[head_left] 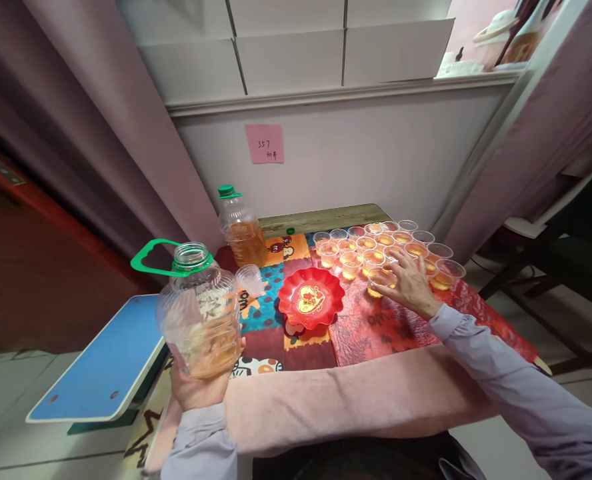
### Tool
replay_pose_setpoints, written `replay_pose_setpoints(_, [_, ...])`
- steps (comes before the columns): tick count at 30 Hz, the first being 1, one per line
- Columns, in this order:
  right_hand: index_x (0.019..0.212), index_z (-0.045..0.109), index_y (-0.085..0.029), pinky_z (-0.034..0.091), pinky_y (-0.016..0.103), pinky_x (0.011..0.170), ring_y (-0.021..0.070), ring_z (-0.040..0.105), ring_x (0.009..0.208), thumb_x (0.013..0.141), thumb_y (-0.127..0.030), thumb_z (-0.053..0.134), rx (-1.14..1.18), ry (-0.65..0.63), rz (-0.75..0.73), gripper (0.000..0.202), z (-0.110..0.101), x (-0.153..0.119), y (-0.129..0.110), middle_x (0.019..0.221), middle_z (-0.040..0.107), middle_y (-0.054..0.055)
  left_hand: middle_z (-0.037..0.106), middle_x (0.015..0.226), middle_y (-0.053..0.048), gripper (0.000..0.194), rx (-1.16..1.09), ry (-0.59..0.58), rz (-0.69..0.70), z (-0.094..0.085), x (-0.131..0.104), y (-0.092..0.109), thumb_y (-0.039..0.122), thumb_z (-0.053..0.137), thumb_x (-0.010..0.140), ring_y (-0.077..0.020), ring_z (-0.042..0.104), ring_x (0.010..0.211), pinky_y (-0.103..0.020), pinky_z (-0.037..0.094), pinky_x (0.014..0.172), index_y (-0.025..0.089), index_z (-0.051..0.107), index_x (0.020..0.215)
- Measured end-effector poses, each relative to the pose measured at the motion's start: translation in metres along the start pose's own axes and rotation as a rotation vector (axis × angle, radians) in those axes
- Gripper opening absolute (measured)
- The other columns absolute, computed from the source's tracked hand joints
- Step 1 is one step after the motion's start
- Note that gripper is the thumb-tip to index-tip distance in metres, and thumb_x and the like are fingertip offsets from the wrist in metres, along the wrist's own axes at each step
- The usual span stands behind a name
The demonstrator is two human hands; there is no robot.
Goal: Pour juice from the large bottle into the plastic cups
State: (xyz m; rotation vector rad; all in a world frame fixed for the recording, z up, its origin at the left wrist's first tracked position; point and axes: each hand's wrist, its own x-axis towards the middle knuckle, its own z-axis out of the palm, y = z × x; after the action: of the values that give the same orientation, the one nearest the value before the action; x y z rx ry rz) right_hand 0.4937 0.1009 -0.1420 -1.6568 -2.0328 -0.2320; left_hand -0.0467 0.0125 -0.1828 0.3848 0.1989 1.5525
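Observation:
My left hand [203, 388] is wrapped round the lower part of a large clear plastic jug [201, 327]. The jug is uncapped, with a green carry handle [157, 257] swung out to the left and amber liquid in its lower part. My right hand [412, 283] has its fingers around a clear plastic cup [379, 283] at the front of a group of cups. Rows of clear cups [367, 244] stand close together on the table's right side, many with amber liquid in them. Some cups behind my right hand are partly hidden.
A red scalloped plate [285, 301] lies mid-table. Behind the jug stand a second green-capped jug [246, 240] and clear empty cups [249, 279] lying tilted. A small green cap [291, 231] sits near the back. A pink towel [346, 393] covers the front edge; a blue board [106, 360] is at left.

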Motion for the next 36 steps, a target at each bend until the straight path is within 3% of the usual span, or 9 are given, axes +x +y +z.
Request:
replay_pose_setpoints(7, [0.114,0.076,-0.020,0.022,0.083,0.123,0.0476,0.044,0.156,0.101,-0.071,0.058,-0.008,-0.005,0.016,0.056,0.003,0.002,0.002,0.162,0.057,0.023,0.062,0.158,-0.025,0.093,-0.020,-0.005,0.004,-0.011,0.000,0.002,0.074,0.055,0.093,-0.0548,0.062,0.139,-0.083,0.053,0.103,0.028,0.041,0.172])
replay_pose_setpoints(14, [0.120,0.076,-0.022,0.025,0.081,0.123,0.0474,0.048,0.152,0.100,-0.069,0.060,-0.056,0.019,0.000,0.053,0.007,-0.005,0.004,0.161,0.057,0.022,0.064,0.156,-0.025,0.088,0.058,0.025,-0.047,0.004,0.002,0.004,0.074,0.058,0.091,-0.0548,0.065,0.136,-0.074,0.062,0.097,0.022,0.056,0.162])
replay_pose_setpoints(20, [0.145,0.063,-0.021,0.022,0.078,0.126,0.0479,0.046,0.153,0.099,-0.073,0.059,-0.058,0.140,-0.030,0.070,-0.009,-0.003,-0.014,0.166,0.051,0.025,0.066,0.154,-0.027,0.086,0.082,0.045,-0.030,0.002,-0.001,0.001,0.072,0.054,0.097,-0.0533,0.066,0.136,-0.073,0.061,0.099,0.016,0.053,0.162])
replay_pose_setpoints(24, [0.146,0.065,-0.023,0.021,0.071,0.131,0.0445,0.047,0.155,0.102,-0.066,0.061,0.049,0.160,-0.103,0.061,-0.026,0.015,-0.061,0.169,0.050,0.021,0.066,0.152,-0.030,0.085,0.078,0.066,-0.033,0.003,-0.002,0.002,0.070,0.053,0.098,-0.0531,0.063,0.139,-0.073,0.061,0.098,0.016,0.051,0.163])
replay_pose_setpoints(27, [0.133,0.075,-0.028,0.030,0.066,0.128,0.0400,0.056,0.147,0.107,-0.053,0.060,0.155,0.111,-0.179,0.039,-0.026,0.038,-0.110,0.158,0.064,0.014,0.068,0.150,-0.028,0.082,0.099,0.076,-0.007,0.005,-0.002,0.001,0.068,0.054,0.098,-0.0520,0.064,0.138,-0.073,0.062,0.095,0.018,0.051,0.163])
replay_pose_setpoints(29, [0.118,0.081,-0.029,0.047,0.055,0.115,0.0339,0.069,0.125,0.111,-0.047,0.056,0.231,0.024,-0.252,0.032,-0.019,0.056,-0.145,0.134,0.078,0.011,0.069,0.149,-0.026,0.081,0.115,0.093,0.006,0.006,-0.002,0.000,0.068,0.057,0.097,-0.0513,0.067,0.135,-0.072,0.062,0.094,0.020,0.053,0.162])
replay_pose_setpoints(31, [0.111,0.084,-0.027,0.054,0.045,0.100,0.0293,0.073,0.106,0.112,-0.043,0.054,0.265,-0.083,-0.289,0.035,-0.010,0.074,-0.180,0.114,0.082,0.010,0.070,0.148,-0.027,0.082,0.126,0.115,0.019,0.006,-0.002,-0.002,0.069,0.060,0.095,-0.0517,0.069,0.131,-0.071,0.063,0.092,0.019,0.055,0.161])
replay_pose_setpoints(33, [0.117,0.085,-0.028,0.055,0.037,0.094,0.0259,0.075,0.104,0.113,-0.041,0.053,0.271,-0.195,-0.311,0.034,-0.002,0.092,-0.215,0.113,0.081,0.009,0.069,0.149,-0.029,0.084,0.134,0.133,0.039,0.007,-0.004,-0.004,0.071,0.061,0.094,-0.0518,0.071,0.128,-0.070,0.064,0.091,0.019,0.056,0.160])
replay_pose_setpoints(36, [0.132,0.080,-0.030,0.056,0.032,0.090,0.0238,0.076,0.113,0.113,-0.037,0.054,0.215,-0.359,-0.362,0.033,0.009,0.114,-0.262,0.131,0.077,0.007,0.066,0.153,-0.029,0.085,0.145,0.137,0.045,0.011,-0.006,-0.006,0.070,0.063,0.094,-0.0508,0.069,0.132,-0.067,0.064,0.092,0.018,0.055,0.161])
